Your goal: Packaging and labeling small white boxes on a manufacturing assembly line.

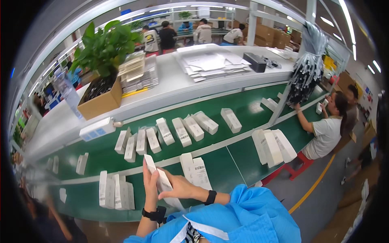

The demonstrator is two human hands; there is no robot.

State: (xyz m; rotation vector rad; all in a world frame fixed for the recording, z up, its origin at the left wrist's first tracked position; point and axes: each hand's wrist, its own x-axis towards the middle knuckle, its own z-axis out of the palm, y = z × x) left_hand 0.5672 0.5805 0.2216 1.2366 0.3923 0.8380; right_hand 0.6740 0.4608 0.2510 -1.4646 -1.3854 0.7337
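Long green conveyor belt (227, 158) running left to right, white boxes (178, 131) scattered along its far lane. Potted plant (103, 52) in cardboard box on far shelf. Near edge: flat white carton (162, 182) held upright between both hands. Left hand (150, 184) wrapped around its left side, fingers closed; right hand (180, 188) pinching its right edge.
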